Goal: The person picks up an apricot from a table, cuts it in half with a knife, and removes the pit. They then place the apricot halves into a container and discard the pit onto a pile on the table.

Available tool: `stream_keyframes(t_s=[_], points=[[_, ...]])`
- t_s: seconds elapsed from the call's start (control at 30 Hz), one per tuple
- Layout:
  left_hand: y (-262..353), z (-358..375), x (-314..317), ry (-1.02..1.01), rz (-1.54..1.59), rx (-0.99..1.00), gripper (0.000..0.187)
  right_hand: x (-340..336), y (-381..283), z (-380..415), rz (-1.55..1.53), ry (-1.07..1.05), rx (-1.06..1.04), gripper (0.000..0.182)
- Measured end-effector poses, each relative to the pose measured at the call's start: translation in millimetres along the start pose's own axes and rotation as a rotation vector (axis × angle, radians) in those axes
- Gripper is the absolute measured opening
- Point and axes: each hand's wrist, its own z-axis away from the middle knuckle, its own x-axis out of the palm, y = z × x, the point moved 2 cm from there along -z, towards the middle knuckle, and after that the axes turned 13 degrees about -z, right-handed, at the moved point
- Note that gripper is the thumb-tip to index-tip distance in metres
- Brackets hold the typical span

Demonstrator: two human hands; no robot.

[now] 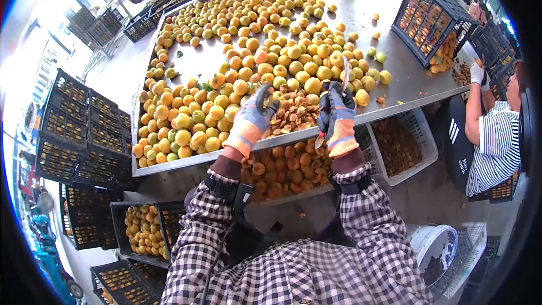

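Note:
My left hand [251, 117], in an orange and grey glove with dark fingertips, is open over the apricots [217, 112] on the metal table, thumb and fingers apart. My right hand [339, 114], gloved the same way, is closed on a knife [346, 72] whose blade points up and away from me. Below its fingers a small red and silver piece [320, 139] shows; I cannot tell whether it belongs to the knife. Between my hands lies a heap of brown apricot stones [294, 110]. Beneath the table edge, a crate of apricot halves [288, 169] stands in front of me.
The metal table [403, 87] bears many more apricots. A white crate [424, 135] of brown pieces stands below at right. A tilted black crate [420, 20] spills fruit at the table's right end. Black crates [68, 130] stack at left. A co-worker [497, 135] is at right.

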Motion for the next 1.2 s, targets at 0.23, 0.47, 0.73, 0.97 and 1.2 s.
stream_keyframes(t_s=[0.23, 0.47, 0.73, 0.97, 1.2], points=[[-62.2, -71.6, -36.8, -0.092, -0.820, -0.376, 0.059, 0.4, -1.2, -1.5, -0.034, 0.018, 0.039, 0.021], [-86.4, -81.6, -19.1, -0.248, -0.720, -0.375, 0.061, -6.3, 7.6, -10.9, 0.023, 0.050, 0.069, 0.014], [-108.9, -56.2, -21.5, 0.187, 0.044, -0.045, 0.045, 17.4, 40.5, -28.9, 1.327, -0.387, -0.489, 0.032], [-32.1, 14.7, -59.1, -0.025, 0.793, -0.415, 0.033, 40.5, 68.9, -68.2, 1.819, -0.444, -0.190, 0.043], [-42.5, 21.5, -56.2, -0.020, 1.162, -0.331, 0.035, 30.0, 45.4, -52.2, 1.665, -0.375, -0.351, 0.036]])
